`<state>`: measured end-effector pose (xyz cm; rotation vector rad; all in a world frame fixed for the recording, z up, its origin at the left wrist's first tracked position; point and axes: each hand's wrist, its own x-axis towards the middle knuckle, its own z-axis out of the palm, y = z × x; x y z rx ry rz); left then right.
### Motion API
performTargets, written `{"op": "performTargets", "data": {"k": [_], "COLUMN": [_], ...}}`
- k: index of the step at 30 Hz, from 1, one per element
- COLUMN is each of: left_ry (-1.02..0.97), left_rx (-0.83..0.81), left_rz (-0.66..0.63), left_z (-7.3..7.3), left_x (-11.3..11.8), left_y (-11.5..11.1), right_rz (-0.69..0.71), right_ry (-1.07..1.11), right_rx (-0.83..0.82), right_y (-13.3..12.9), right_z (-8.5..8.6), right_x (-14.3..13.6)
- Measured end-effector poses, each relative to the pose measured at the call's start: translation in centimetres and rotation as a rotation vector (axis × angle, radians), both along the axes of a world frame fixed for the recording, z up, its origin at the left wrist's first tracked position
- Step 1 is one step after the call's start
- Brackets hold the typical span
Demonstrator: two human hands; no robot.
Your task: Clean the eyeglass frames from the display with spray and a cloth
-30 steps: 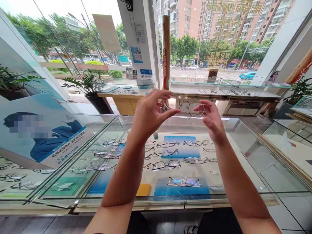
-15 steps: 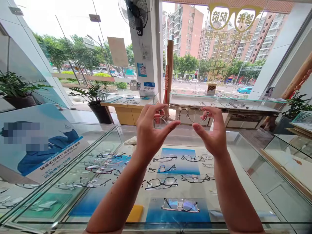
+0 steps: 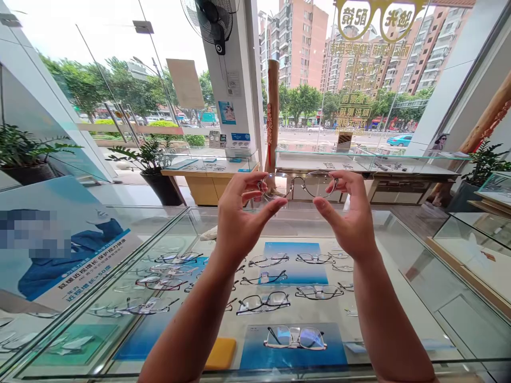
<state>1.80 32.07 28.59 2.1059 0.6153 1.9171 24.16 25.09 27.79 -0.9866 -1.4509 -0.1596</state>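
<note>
A pair of thin-rimmed round glasses (image 3: 298, 180) is held up above the far part of the glass display case. My left hand (image 3: 249, 207) grips its left side, with the thumb below the lens and the fingers behind the rim. At the other end my right hand (image 3: 346, 205) holds the right side in the same way. Both lenses face away from or toward me; which one I cannot tell. Below my arms, several pairs of glasses lie in the case, among them a square pair (image 3: 295, 337) on a blue card.
The glass case (image 3: 403, 298) spans the foreground. A poster board (image 3: 99, 255) leans over its left part, and a yellow block (image 3: 221, 354) lies inside. Further back stand a potted plant (image 3: 155, 183), more display counters (image 3: 215, 186) and a wooden post (image 3: 273, 96).
The view has shifted slightly. The round glasses are turned a little, so that both rims and lenses show more clearly. Both hands keep hold of them.
</note>
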Motion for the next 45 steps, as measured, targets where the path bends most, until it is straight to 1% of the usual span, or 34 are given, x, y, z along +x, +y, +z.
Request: {"op": "performTargets", "data": {"k": [5, 12, 18, 25, 29, 33, 45], "left_ry": [0.015, 0.005, 0.031, 0.057, 0.054, 0.071, 0.022], "left_rx": [-0.009, 0.02, 0.034, 0.069, 0.06, 0.014, -0.07], "left_rz": [-0.001, 0.041, 0.072, 0.136, 0.117, 0.083, 0.068], "left_z": [-0.1, 0.1, 0.4, 0.6, 0.6, 0.4, -0.1], "left_x": [0.0, -0.3, -0.3, -0.6, -0.6, -0.5, 0.0], "left_y": [0.2, 0.0, -0.5, -0.5, -0.4, -0.3, -0.1], "right_rz": [0.012, 0.01, -0.02, -0.06, -0.06, -0.08, -0.132], "right_ry": [0.004, -0.013, -0.034, -0.076, -0.065, -0.055, -0.065], "right_rx": [-0.026, -0.042, -0.019, 0.052, 0.058, 0.068, 0.072], "right_y": [-0.4, -0.8, -1.1, -1.5, -1.6, -1.7, -1.7], "right_z": [0.3, 0.3, 0.4, 0.7, 0.7, 0.6, 0.7], "right_x": [-0.1, -0.4, -0.6, -0.9, -1.1, -1.3, -1.1]}}
